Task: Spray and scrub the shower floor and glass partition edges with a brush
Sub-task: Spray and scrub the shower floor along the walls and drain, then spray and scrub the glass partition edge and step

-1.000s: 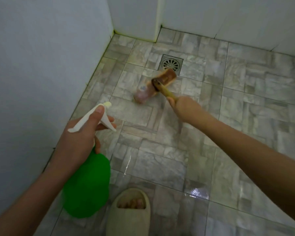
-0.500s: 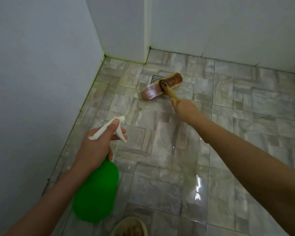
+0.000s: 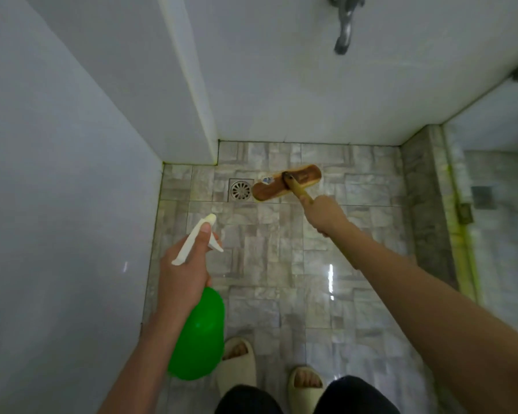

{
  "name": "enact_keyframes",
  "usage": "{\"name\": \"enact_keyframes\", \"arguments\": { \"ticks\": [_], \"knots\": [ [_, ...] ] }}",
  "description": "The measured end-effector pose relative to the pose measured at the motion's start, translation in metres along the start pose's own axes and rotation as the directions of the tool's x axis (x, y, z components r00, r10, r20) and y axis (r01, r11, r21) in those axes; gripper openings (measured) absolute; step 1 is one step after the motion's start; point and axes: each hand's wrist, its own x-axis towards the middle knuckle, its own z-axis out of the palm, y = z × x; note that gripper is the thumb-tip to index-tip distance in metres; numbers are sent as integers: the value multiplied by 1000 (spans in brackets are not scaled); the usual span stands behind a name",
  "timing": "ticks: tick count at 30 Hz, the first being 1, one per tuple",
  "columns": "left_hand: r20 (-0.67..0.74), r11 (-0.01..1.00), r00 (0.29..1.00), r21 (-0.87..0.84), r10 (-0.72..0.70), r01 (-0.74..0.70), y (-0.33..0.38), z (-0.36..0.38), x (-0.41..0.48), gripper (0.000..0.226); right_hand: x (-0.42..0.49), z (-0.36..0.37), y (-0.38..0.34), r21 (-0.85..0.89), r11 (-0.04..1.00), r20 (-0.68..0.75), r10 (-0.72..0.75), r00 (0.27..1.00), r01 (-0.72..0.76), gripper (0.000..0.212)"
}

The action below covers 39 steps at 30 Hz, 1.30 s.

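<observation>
One view only: your head cam, wide-angle, pitched steeply down and forward into the shower corner. Your slippers (image 3: 238,363) sit at the bottom edge and the tiled floor (image 3: 281,264) fills the middle, while the far wall (image 3: 311,85) and tap (image 3: 344,28) reach the top. Your forearms (image 3: 431,309) run in from below, close to the lens. Straight lines bow near the frame edges.

The floor (image 3: 281,264) fills the centre of the frame, with walls at left and top. The drain (image 3: 241,190) sits at upper centre, near the top wall. The brush (image 3: 286,182) rests on the floor just right of the drain, its handle running down-right into the right hand (image 3: 326,215). The left hand (image 3: 183,264), left of centre, grips the bottle (image 3: 199,333), which hangs below it. Two slippers (image 3: 237,363) stand at bottom centre. The tap (image 3: 344,22) is at the top edge. The partition (image 3: 497,180) stands at right.
</observation>
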Motion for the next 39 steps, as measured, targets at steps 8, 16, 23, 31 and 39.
{"name": "enact_keyframes", "arguments": {
  "ticks": [8,16,23,31,39],
  "knots": [
    [121,999,993,-41,12,-7,155,-49,-123,56,-155,-128,-5,155,974,-64,175,982,-164,53],
    [181,993,976,-28,118,-115,281,-70,-216,58,-287,-244,-5,288,943,-193,228,954,-167,59],
    [250,945,912,-116,326,-306,388,-74,-270,56,-381,-342,-8,340,936,-422,236,875,-88,49],
    [362,856,776,-210,517,-472,488,-71,-317,54,-471,-431,-22,543,837,-556,300,775,66,56],
    [402,718,596,-345,695,-605,598,-42,-359,37,-520,-543,-35,547,793,-693,248,677,269,53]
  ]
}}
